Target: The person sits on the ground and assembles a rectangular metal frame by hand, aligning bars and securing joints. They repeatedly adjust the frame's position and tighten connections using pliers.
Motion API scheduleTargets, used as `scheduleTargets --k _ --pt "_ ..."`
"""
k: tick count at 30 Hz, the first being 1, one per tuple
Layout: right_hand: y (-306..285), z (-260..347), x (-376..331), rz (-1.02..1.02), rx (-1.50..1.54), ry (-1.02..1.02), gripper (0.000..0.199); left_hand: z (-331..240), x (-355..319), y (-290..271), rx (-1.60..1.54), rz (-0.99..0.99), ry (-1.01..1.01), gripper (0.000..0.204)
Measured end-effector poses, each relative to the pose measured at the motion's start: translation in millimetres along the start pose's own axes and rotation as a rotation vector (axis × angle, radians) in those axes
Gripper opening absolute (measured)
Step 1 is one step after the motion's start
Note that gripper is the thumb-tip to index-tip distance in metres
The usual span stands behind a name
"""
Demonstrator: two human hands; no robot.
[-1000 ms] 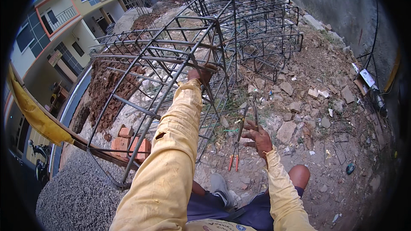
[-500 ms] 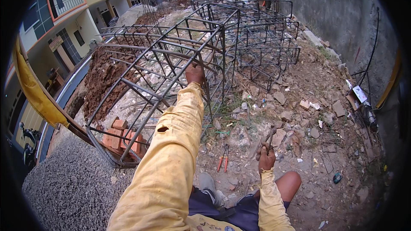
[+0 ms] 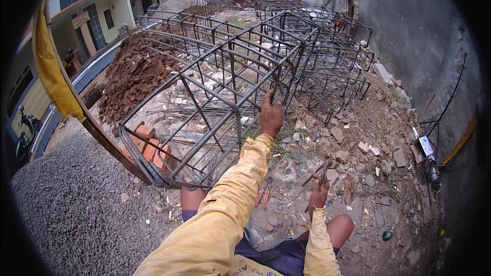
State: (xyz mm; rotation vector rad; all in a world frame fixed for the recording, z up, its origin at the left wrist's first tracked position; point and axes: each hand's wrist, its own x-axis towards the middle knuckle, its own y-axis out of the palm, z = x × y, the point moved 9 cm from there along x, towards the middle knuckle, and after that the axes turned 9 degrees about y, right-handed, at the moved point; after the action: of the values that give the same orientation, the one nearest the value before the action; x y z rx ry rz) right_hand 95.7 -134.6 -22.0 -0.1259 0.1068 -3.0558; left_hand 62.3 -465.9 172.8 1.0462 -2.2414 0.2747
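Observation:
A long cage of dark steel reinforcing bars stretches in front of me, with square stirrups along it. Beside its near right end is my left hand, index finger stretched up against a bar and thumb apart, with no grip on it. Lower right, my right hand is closed around a dark metal hand tool that looks like pincers; its far end is partly hidden by the fingers. On the dirt between my arms lies a pair of red-handled cutters.
Bricks sit inside the cage's near left corner, next to a grey gravel heap. More bar cages stand behind, with another person near the concrete wall. Rubble covers the right side; a yellow tarp hangs left.
My left hand has let go of a bar and come nearer, its fingers now stretched. The near cage end has swung round and sits differently. My right hand still holds the tool.

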Motion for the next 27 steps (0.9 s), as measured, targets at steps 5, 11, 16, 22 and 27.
scheduleTargets --k 5,11,16,22,27 --pt "23 165 1 0.258 0.562 0.035 0.026 -10 -8 -7 0.093 0.066 0.014 0.062" --pt "81 333 -15 0.672 0.758 -0.081 0.032 -21 -17 -2 0.070 0.092 0.027 0.069" --pt "139 352 -27 0.612 0.493 0.062 0.028 -12 -23 9 0.049 0.119 0.032 0.074" --pt "177 357 -35 0.355 -0.062 -0.311 0.040 -7 -40 12 -0.050 0.142 0.053 0.064" --pt "146 322 -29 0.230 -0.141 -0.233 0.036 -15 -99 34 -0.065 0.222 -0.029 0.056"
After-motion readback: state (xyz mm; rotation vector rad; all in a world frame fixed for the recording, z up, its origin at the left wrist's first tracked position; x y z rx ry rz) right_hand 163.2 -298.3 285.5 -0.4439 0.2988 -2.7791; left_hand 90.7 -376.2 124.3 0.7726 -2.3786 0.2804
